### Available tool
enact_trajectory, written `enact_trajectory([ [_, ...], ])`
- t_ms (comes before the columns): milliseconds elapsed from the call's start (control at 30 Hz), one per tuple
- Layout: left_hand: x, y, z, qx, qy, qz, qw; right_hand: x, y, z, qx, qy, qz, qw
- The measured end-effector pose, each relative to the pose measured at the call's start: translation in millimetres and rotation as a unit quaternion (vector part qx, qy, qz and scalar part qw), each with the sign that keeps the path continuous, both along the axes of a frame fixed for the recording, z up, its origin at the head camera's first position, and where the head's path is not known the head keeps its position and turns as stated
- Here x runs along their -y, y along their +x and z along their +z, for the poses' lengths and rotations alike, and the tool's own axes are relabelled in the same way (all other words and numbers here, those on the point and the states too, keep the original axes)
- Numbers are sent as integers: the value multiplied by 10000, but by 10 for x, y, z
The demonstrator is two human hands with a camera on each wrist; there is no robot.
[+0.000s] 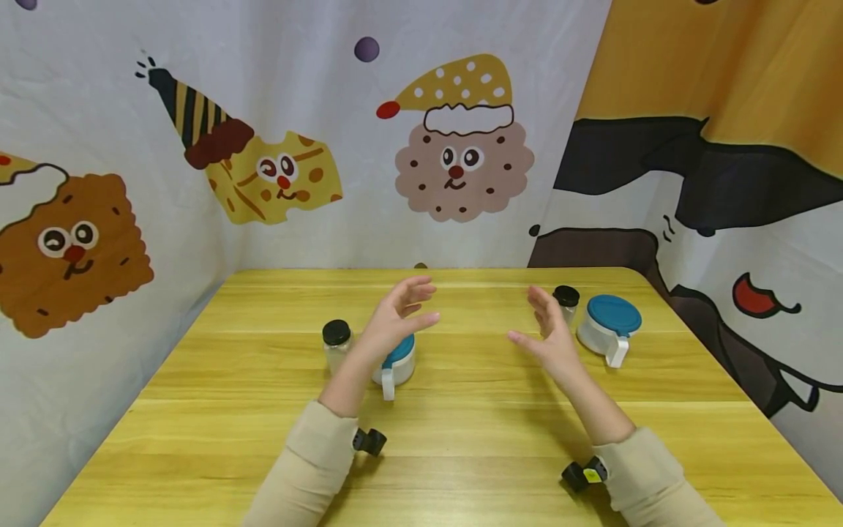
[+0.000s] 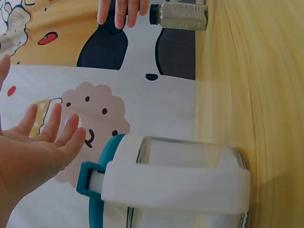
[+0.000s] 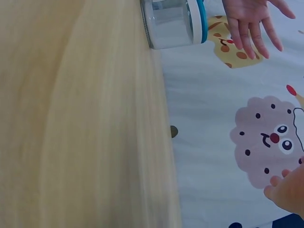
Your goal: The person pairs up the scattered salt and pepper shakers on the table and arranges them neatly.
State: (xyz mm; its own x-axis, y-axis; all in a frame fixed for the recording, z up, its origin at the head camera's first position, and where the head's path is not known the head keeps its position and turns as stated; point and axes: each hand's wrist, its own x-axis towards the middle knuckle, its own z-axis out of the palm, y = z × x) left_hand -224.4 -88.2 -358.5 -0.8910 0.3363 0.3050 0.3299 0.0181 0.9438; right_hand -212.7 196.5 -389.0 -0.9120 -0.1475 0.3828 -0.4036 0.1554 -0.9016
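Cartoon-print curtain [image 1: 369, 238], yellow wood-grain table [image 1: 461, 439], left hand [image 1: 390, 318] and right hand [image 1: 556, 344] above, each grip wide

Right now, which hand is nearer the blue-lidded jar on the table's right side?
Right. The right hand is just left of the right-side jar; the left hand is much farther left, near the other blue-lidded jar.

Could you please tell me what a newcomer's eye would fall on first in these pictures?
Probably the pink cartoon cookie near the middle of the backdrop, with the cartoon cheese to its left. Next, the left hand and right hand, both empty above the wooden table. Near the left stand a black-capped bottle and blue-lidded jar; a second bottle and second jar stand near the right.
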Motion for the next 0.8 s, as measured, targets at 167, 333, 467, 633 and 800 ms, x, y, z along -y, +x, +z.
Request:
enact_trajectory([
  [167, -46, -9, 6, -12, 31, -29, 10000, -31, 4, 39, -63, 0, -61, 10000],
  [333, -90, 7, 20, -47, 55, -65, 10000, -62, -1, 69, -154, 45, -142, 9998],
  [467, -127, 18, 35, -47, 111, -94, 9999, -84, 1, 98, -194, 57, -223, 9995],
  [633, -174, 10, 51, -85, 194, -153, 9997, -125, 1, 126, -136, 89, -300, 9994],
  [800, -210, 3, 67, -140, 206, -192, 9995, -175, -1, 175, -100, 128, -411, 9990],
])
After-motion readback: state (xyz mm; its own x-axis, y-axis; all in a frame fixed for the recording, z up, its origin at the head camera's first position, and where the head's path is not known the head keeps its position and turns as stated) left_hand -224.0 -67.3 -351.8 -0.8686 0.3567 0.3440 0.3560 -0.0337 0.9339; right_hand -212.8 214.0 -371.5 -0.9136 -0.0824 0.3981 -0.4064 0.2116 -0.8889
